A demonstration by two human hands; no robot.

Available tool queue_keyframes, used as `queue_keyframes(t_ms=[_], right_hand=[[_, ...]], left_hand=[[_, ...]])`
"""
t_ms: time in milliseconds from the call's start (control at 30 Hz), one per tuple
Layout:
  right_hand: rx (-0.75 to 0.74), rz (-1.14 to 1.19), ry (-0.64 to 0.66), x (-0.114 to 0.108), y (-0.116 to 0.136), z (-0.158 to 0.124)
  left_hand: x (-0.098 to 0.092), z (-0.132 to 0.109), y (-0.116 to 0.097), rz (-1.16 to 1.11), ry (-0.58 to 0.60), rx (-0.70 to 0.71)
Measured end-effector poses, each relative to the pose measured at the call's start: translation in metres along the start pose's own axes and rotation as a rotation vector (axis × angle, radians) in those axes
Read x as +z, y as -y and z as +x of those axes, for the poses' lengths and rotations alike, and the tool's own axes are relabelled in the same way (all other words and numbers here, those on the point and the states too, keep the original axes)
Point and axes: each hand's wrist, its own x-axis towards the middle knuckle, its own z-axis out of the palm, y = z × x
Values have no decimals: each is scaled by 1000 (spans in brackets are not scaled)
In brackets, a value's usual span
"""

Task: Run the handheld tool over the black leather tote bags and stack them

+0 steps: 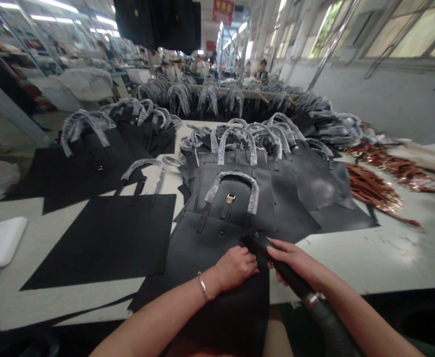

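On the white table (366,263), a black leather tote bag (202,248) lies flat beneath both hands.
Over the tote, the left hand (234,267) stays open, pressing down; the right hand (290,260) closes its grip around a black hose nozzle (260,248) at the tote's edge.

Tote bag (210,248) matt black leather-like; handle (232,175) wrap glossy plastic; buckle (231,198) shiny gold metal.

A: What colours are on that table (351,263)? Looks pretty dark lol

B: Yeah, the leather tote bag (217,238) is solid black, and so is the hose nozzle (265,250). The buckle (231,198) is gold, the wrapped handles (232,174) look silvery grey, and the straps (373,191) are reddish brown.

A: Any patterns?

B: Nope, all plain, on white.
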Motion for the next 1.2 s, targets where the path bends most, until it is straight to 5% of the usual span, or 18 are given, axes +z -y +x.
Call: queue_keyframes(t_ms=[333, 500, 733, 1000, 1200], right_hand=[[-61, -146, 51, 12, 9, 12], [-223, -336, 2, 22, 20, 29], [-279, -489, 109, 35, 44, 47], [-156, -442, 175, 81, 63, 63], [-67, -363, 299, 101, 85, 77]], left_hand=[[-12, 4, 1, -226, 10, 198], [-10, 8, 1, -248, 54, 156], [-4, 9, 3, -191, 107, 111], [6, 5, 1, -66, 133, 13], [-6, 9, 3, -50, 116, 48]])
